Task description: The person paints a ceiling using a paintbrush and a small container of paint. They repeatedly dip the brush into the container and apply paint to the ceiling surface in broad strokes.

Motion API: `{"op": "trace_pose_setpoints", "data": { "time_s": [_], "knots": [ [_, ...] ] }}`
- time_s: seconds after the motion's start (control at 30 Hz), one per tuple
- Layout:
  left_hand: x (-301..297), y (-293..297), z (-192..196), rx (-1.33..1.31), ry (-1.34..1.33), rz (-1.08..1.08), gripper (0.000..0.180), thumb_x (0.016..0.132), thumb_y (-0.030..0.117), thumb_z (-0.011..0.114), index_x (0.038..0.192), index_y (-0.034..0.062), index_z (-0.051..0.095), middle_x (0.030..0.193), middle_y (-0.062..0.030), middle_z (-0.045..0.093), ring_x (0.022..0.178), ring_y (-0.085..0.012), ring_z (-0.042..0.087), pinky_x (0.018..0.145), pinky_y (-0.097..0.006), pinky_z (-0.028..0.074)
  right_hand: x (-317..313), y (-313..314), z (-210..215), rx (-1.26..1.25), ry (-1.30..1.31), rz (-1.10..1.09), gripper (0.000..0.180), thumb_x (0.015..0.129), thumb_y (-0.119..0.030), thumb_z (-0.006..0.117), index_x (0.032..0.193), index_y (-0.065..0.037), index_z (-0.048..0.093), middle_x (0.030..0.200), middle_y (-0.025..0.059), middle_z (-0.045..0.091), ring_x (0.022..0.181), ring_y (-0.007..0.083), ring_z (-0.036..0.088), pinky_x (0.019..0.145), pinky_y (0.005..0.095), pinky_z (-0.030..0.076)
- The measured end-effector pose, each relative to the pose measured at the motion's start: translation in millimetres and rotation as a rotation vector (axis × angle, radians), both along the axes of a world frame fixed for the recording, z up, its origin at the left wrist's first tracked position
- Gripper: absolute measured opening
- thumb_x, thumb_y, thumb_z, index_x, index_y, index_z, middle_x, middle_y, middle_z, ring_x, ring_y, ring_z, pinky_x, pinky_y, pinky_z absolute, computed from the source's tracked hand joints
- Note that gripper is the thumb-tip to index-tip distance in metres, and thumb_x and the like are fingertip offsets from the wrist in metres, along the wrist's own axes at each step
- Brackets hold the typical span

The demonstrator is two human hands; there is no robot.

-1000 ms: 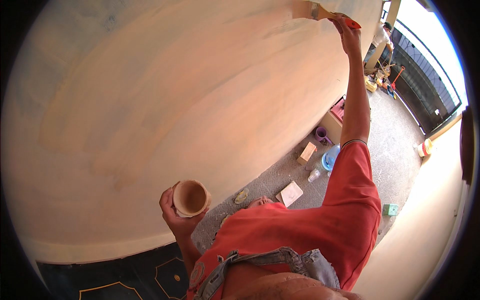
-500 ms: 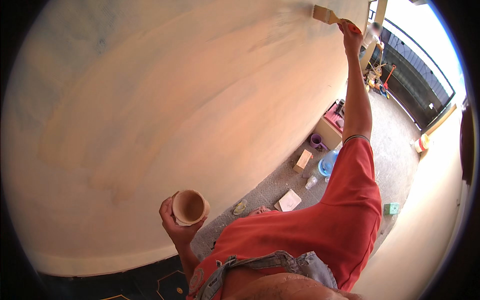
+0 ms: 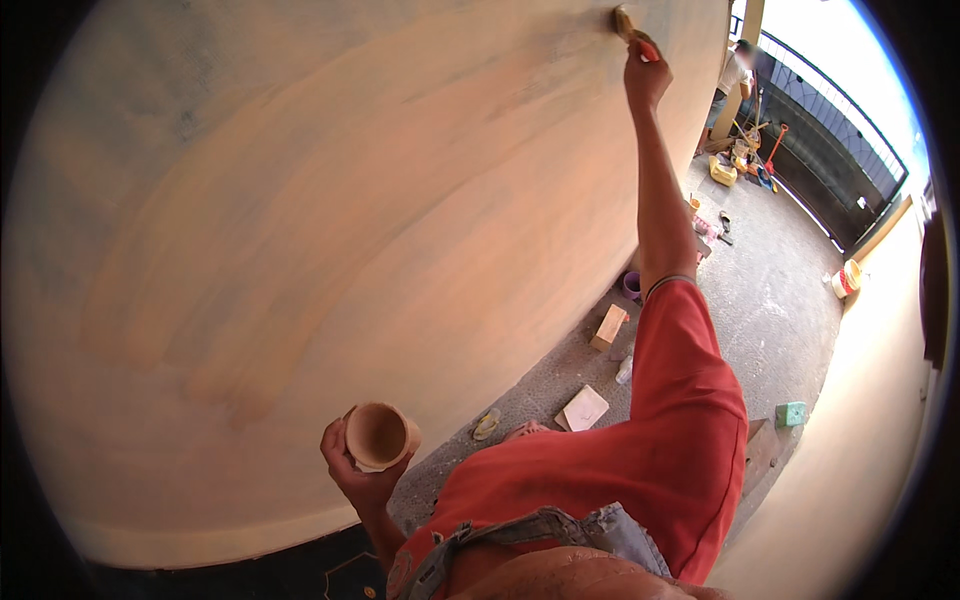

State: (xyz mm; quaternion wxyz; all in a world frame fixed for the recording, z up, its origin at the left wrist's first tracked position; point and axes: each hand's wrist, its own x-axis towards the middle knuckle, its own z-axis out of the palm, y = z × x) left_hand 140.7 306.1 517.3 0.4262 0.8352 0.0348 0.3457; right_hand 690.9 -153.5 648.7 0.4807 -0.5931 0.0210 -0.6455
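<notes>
My right hand [image 3: 648, 78], at the end of a raised arm, is closed round the handle of a flat paintbrush [image 3: 625, 24]. The brush is seen nearly edge-on, its bristles at the upper part of the wall [image 3: 370, 220]; I cannot tell whether they touch it. Streaks of peach and grey paint run across that wall. Lower left, my left hand [image 3: 362, 478] grips a round, paint-smeared pot [image 3: 381, 437] by its side. Its mouth faces up toward me, and the inside is coated in peach colour.
On the floor lie a slipper [image 3: 487, 424], a pale square block [image 3: 582, 409], a wooden block [image 3: 610, 327] and a purple mug [image 3: 632, 285]. A green block [image 3: 791, 414] and a white bucket [image 3: 846, 279] stand at right. Another person [image 3: 735, 75] is by the dark gate [image 3: 830, 140].
My right hand with the brush has shifted left and slightly down, and the brush has turned from flat-on to edge-on. My left hand with the pot stays about where it was.
</notes>
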Motion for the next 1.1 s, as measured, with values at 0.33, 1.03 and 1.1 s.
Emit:
{"op": "trace_pose_setpoints", "data": {
  "time_s": [0.33, 1.03, 1.1],
  "knots": [
    [-11.5, -8.3, 12.7, -0.006, -0.005, -0.140, 0.106, 0.061, 0.025, 0.095, 0.143, 0.0022, 0.032, 0.137, -0.0187, 0.050, 0.128, -0.0326, 0.052, 0.110, -0.047, 0.045, -188.6, 96.8, 15.1, -0.028, -0.072, 0.375, 0.017, 0.092, -0.009, 0.074, 0.105, 0.003, 0.074, 0.094, 0.0092, 0.077, 0.081, 0.0088, 0.066, 0.076, 0.0248, 0.054],
    [-6.6, 25.9, 30.6, -0.120, 0.039, -0.254, 0.110, 0.060, 0.019, 0.096, 0.145, 0.0046, 0.029, 0.138, -0.0190, 0.049, 0.128, -0.0308, 0.052, 0.109, -0.046, 0.046, -389.8, 164.5, -267.4, 1.339, 0.371, 1.003, 0.030, 0.102, -0.025, 0.061, 0.114, 0.002, 0.060, 0.112, 0.0142, 0.069, 0.097, 0.0252, 0.072, 0.072, 0.0197, 0.061],
    [-6.2, 35.5, 22.8, -0.169, 0.060, -0.259, 0.108, 0.058, 0.022, 0.098, 0.142, 0.0031, 0.033, 0.136, -0.0178, 0.051, 0.125, -0.0307, 0.054, 0.107, -0.045, 0.047, -409.0, 179.7, -284.1, 1.362, 0.469, 0.978, 0.032, 0.103, -0.028, 0.059, 0.112, 0.003, 0.060, 0.111, 0.0158, 0.069, 0.096, 0.0248, 0.072, 0.069, 0.0169, 0.060]
  ]
}}
